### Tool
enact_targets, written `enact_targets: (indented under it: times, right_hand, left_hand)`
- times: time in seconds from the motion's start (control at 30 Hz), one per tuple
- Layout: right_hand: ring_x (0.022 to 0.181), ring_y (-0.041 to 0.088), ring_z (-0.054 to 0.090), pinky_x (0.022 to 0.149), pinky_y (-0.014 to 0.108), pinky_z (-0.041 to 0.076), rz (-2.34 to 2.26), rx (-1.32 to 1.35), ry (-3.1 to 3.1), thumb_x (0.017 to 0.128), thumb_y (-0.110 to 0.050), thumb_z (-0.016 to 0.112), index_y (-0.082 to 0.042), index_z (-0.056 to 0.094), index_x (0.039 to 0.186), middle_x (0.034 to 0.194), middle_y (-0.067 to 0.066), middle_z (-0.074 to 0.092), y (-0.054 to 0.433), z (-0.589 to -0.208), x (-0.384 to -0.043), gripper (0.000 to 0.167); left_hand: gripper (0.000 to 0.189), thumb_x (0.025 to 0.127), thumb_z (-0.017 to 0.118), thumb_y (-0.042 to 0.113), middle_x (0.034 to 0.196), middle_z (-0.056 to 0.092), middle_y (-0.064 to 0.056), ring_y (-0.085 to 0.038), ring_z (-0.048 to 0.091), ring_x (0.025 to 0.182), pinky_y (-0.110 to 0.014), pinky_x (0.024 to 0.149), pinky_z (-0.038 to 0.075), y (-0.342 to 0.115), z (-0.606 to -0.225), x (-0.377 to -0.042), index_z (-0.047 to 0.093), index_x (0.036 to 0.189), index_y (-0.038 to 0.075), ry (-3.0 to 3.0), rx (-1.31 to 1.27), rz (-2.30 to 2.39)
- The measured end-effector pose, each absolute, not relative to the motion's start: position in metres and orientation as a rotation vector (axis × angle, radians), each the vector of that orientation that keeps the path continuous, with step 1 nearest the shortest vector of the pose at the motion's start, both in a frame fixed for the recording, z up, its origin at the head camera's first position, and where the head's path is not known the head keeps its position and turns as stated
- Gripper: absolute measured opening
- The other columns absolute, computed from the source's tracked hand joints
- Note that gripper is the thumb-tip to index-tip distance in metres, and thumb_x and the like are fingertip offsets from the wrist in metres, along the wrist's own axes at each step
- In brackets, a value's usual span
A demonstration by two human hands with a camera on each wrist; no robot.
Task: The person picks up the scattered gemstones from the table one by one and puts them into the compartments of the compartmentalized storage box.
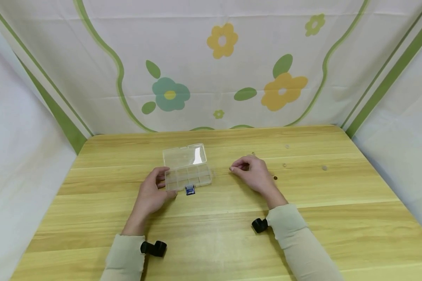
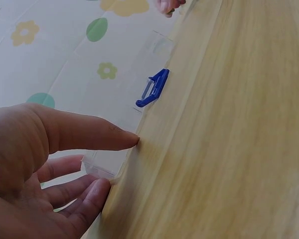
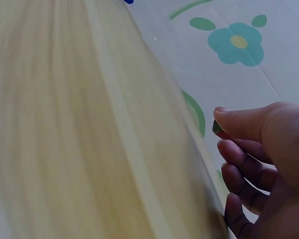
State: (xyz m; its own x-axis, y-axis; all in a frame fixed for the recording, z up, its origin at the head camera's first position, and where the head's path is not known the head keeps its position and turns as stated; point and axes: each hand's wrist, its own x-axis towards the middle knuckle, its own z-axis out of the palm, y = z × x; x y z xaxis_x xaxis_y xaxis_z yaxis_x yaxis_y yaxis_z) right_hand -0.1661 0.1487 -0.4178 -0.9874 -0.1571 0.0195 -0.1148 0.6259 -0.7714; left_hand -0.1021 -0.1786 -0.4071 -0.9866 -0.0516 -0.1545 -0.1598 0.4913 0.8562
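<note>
A clear plastic compartment box (image 1: 188, 177) lies on the table with its transparent lid (image 1: 179, 157) tipped back. Its blue latch (image 1: 190, 190) sticks out at the front. My left hand (image 1: 152, 195) holds the box by its left end, thumb at the front corner and fingers at the back and side. To the right of the box, my right hand (image 1: 254, 175) is just above the table. Between thumb and index finger it pinches a small dark button-like disc (image 3: 217, 127), largely covered by the fingertips. The compartments look see-through, and small contents cannot be made out.
Several small round pieces are scattered right of and behind the right hand, among them a dark one (image 1: 276, 178), a greyish one (image 1: 324, 168) and a pale one (image 1: 284, 165). A flowered cloth (image 1: 197, 78) hangs behind the wooden table (image 1: 211, 234).
</note>
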Motion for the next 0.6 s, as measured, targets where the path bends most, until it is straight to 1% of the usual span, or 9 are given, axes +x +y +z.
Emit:
enact_targets:
  times: [0.23, 0.43, 0.6]
  right_hand:
    - [0.095, 0.019, 0.067, 0.086, 0.035, 0.055, -1.369, -0.236, 2.773, 0.098, -0.03, 0.081, -0.017, 0.081, 0.105, 0.105, 0.003, 0.073, 0.134, -0.419, -0.167, 0.015]
    - [0.095, 0.02, 0.068, 0.086, 0.036, 0.057, -1.438, -0.244, 2.733, 0.096, -0.027, 0.083, -0.015, 0.081, 0.103, 0.105, 0.004, 0.074, 0.123, -0.419, -0.17, 0.014]
    - [0.096, 0.02, 0.068, 0.087, 0.036, 0.057, -1.452, -0.26, 2.722, 0.097, -0.026, 0.082, -0.016, 0.082, 0.103, 0.106, 0.004, 0.074, 0.112, -0.421, -0.173, 0.012]
  left_hand:
    - [0.078, 0.084, 0.083, -0.007, 0.144, 0.058, -0.027, -0.044, 0.063, 0.131, -0.055, 0.113, 0.054, -0.178, -0.406, -0.102, 0.05, 0.153, 0.002, 2.628, -0.184, 1.516]
    - [0.08, 0.081, 0.083, -0.009, 0.143, 0.059, -0.028, -0.044, 0.064, 0.13, -0.055, 0.112, 0.055, -0.178, -0.407, -0.103, 0.05, 0.153, 0.001, 2.622, -0.182, 1.543]
    - [0.08, 0.082, 0.083, -0.008, 0.144, 0.059, -0.027, -0.044, 0.064, 0.13, -0.055, 0.113, 0.054, -0.178, -0.407, -0.102, 0.05, 0.153, 0.002, 2.62, -0.196, 1.535]
